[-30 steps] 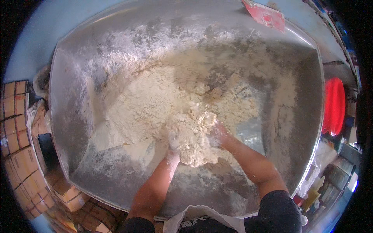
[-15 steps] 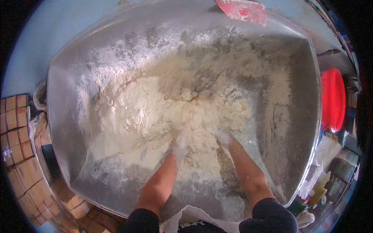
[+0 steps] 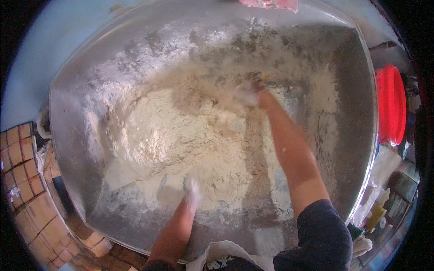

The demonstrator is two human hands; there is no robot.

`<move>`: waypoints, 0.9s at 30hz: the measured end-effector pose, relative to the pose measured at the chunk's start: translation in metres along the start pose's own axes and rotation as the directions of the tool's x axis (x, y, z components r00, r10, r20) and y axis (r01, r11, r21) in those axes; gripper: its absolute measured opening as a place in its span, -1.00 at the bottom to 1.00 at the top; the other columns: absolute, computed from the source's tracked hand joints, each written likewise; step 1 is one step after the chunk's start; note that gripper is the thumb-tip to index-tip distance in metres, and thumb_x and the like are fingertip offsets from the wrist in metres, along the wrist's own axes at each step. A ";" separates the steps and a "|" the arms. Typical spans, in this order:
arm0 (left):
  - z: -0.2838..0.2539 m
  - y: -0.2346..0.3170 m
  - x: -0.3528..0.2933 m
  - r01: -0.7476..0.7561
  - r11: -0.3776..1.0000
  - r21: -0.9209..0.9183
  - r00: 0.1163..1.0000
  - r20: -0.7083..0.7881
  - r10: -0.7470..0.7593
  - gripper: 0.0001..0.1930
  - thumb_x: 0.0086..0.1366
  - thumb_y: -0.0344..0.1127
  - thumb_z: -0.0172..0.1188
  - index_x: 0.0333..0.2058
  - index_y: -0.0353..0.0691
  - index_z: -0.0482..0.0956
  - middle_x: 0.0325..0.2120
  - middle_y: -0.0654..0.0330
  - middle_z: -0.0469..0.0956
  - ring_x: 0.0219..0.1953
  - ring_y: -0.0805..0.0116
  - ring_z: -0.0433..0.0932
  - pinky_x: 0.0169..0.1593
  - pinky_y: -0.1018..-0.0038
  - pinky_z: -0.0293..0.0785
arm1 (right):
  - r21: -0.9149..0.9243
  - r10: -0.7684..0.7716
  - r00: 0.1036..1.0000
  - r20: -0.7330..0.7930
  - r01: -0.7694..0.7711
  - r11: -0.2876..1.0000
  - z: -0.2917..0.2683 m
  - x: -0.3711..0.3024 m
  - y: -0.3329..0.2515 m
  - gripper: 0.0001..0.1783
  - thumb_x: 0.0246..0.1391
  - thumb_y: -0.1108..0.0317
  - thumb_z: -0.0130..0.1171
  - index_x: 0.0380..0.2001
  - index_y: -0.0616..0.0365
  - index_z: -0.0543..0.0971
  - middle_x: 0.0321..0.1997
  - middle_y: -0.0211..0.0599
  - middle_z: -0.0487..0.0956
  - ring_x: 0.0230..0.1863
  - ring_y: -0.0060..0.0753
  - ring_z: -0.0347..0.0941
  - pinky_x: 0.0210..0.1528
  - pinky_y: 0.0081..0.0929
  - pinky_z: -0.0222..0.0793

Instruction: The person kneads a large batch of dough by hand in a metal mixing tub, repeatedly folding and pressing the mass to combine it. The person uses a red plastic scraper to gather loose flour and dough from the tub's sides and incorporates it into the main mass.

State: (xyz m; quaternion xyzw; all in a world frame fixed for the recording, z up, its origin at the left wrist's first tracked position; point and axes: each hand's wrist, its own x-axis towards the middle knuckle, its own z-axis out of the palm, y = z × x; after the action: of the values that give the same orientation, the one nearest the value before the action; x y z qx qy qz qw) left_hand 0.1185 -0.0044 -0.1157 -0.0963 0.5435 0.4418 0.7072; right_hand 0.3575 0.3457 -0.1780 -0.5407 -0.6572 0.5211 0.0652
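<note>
A mass of pale, crumbly floury dough (image 3: 149, 131) fills the middle and left of a wide metal trough (image 3: 350, 90). My left hand (image 3: 193, 189), coated white, is low over the near edge of the dough; motion smears its fingers. My right hand (image 3: 248, 94) reaches to the far side of the dough, right of the middle, with my arm stretched out. It is also floury and blurred, so I cannot make out its fingers or whether it grips any dough. Loose flour streaks the trough's far wall and floor.
A red-and-white flat piece (image 3: 271, 3) lies on the trough's far rim. Outside the right wall stands a red round tub (image 3: 391, 106), with bags and small containers below it. Stacked cardboard boxes (image 3: 38, 212) stand at the left.
Both hands were together in the middle of the dough. My right hand has moved away to the far side, and my left hand has drawn back toward me. The view has shifted slightly.
</note>
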 end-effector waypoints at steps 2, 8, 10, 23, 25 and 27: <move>0.017 0.010 0.056 -0.331 0.874 0.356 0.917 0.340 0.208 -0.35 0.36 0.23 -0.24 0.26 -0.07 0.20 0.20 0.04 0.28 0.18 0.06 0.31 0.15 0.03 0.31 | -0.112 -0.040 0.999 0.007 0.041 0.993 0.050 -0.010 0.002 -0.29 0.11 0.06 0.09 0.25 0.16 0.20 0.30 0.00 0.20 0.27 -0.04 0.11 0.17 0.00 0.10; 0.048 0.002 0.051 -0.092 0.978 0.186 0.942 0.334 0.025 -0.50 0.39 0.02 -0.11 0.16 -0.15 0.34 0.03 0.09 0.45 0.03 0.10 0.46 0.10 0.18 0.42 | -0.040 -0.100 0.993 0.056 0.103 0.994 0.147 -0.200 0.071 -0.23 0.15 0.02 0.01 0.31 0.18 0.07 0.36 0.08 0.05 0.37 0.05 -0.11 0.29 0.07 -0.16; 0.041 -0.011 0.015 -0.202 0.755 0.624 0.931 0.361 -0.049 -0.59 0.34 -0.12 0.02 0.09 -0.16 0.42 -0.04 0.11 0.51 -0.01 0.08 0.50 0.09 0.20 0.42 | -0.168 -0.026 0.985 0.171 0.055 0.984 0.158 -0.293 0.104 -0.21 0.16 0.00 -0.01 0.33 0.18 0.03 0.39 0.10 0.00 0.40 0.08 -0.19 0.33 0.09 -0.25; 0.033 -0.056 -0.031 -0.430 -0.416 0.801 0.884 0.280 -0.375 -0.51 0.19 -0.14 0.13 0.13 0.23 0.41 0.26 0.05 0.22 0.27 -0.10 0.16 0.24 -0.30 -0.06 | -0.604 -0.069 0.992 -0.110 -0.012 0.797 0.118 -0.101 0.110 -0.23 0.19 0.07 -0.04 0.36 0.17 0.00 0.47 0.03 -0.14 0.48 0.08 -0.33 0.41 0.14 -0.38; 0.040 -0.026 0.041 -0.473 -0.639 0.606 0.880 0.349 -0.321 -0.54 0.23 -0.15 0.08 0.14 0.30 0.40 0.28 0.13 0.20 0.32 -0.10 0.06 0.26 -0.34 -0.18 | -0.547 -0.194 0.978 -0.071 0.125 0.828 0.117 -0.188 0.095 -0.11 0.07 -0.06 0.12 0.37 0.02 0.02 0.46 0.00 -0.07 0.47 0.07 -0.29 0.41 0.05 -0.26; 0.055 0.007 0.119 -0.298 -0.847 0.440 0.920 0.370 -0.132 -0.54 0.26 -0.22 0.00 0.16 0.25 0.37 0.14 0.18 0.36 0.22 0.16 0.26 0.33 -0.06 -0.06 | -0.303 -0.038 0.999 0.012 0.040 0.952 0.114 -0.288 0.085 -0.12 0.01 0.05 0.21 0.34 0.06 0.10 0.39 -0.01 0.08 0.40 0.07 -0.05 0.40 -0.06 -0.14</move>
State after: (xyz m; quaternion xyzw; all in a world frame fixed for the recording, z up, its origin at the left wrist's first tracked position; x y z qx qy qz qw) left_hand 0.1530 0.0957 -0.1935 0.7853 0.4908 -0.2754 0.2582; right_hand 0.4548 0.0403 -0.1558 -0.5297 -0.7400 0.4144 -0.0103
